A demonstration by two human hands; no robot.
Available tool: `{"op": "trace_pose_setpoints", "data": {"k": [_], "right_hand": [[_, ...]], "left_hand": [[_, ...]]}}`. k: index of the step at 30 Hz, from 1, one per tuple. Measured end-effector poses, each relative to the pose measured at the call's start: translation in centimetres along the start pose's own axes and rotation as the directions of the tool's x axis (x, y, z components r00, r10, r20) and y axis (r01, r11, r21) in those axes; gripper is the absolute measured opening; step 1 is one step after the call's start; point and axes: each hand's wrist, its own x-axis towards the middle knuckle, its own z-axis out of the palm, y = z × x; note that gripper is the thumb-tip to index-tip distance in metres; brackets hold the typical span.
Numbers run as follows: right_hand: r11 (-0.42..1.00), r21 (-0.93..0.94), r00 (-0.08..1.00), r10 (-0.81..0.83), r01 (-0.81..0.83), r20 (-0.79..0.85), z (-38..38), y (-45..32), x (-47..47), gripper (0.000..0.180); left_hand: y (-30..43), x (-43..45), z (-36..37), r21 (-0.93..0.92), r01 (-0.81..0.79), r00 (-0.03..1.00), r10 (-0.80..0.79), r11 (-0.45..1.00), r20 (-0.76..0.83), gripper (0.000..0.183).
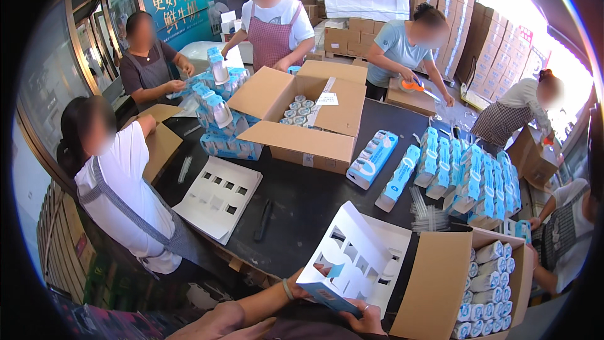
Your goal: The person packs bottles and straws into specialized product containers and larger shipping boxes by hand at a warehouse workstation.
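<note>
Both my hands hold one partly folded cardboard sleeve [347,264], white inside and blue outside, with cut-out windows. My left hand [302,283] grips its left edge, with some fingers seen through a cut-out. At the lower edge is my right hand [365,316], a ring on one finger. Under or behind the sleeve lies more white die-cut cardboard [398,241]. To the right, an open carton [434,283] is packed with rows of white containers with blue-marked ends [488,281]. Beyond my hands are blue filled packs [373,158] and a bundle of clear plastic strips [427,212].
Flat white die-cut sheets [222,198] and a black pen-like tool [264,219] lie on the black table [288,203]. An open carton [311,146] stands mid-table. Several co-workers surround it; one holds an orange tape dispenser [410,85]. Stacked cartons [500,52] stand behind.
</note>
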Motion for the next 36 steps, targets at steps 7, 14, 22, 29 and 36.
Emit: {"op": "trace_pose_setpoints", "data": {"k": [7,14,22,29,36], "right_hand": [[0.914,-0.304,0.963,-0.259,0.268,0.069,0.6,-0.6,-0.2,0.03],[0.968,-0.183,0.957,-0.118,0.17,0.264,1.9,1.1,-0.5,0.076],[0.747,-0.595,0.898,-0.43,0.297,-0.09,-0.3,-1.1,0.0,0.019],[0.792,-0.594,0.946,-0.284,0.139,-0.157,-2.2,0.6,-0.4,0.02],[0.672,-0.715,0.692,-0.423,-0.193,-0.585,-15.1,-4.8,-9.3,0.019]], "left_hand": [[-3.4,-0.6,-0.8,0.128,0.047,0.995,-0.057,0.991,0.079,0.051],[-3.2,-1.8,-0.7,0.321,0.105,0.993,-0.114,0.941,0.009,0.05],[-3.1,0.8,0.6,0.764,0.323,0.945,-0.231,0.559,-0.231,0.049],[-5.2,-2.0,7.0,0.913,-0.305,0.923,-0.319,-0.272,0.214,0.053],[-7.4,-0.1,16.5,0.996,-0.047,0.99,-0.132,0.072,0.056,0.035]]}}
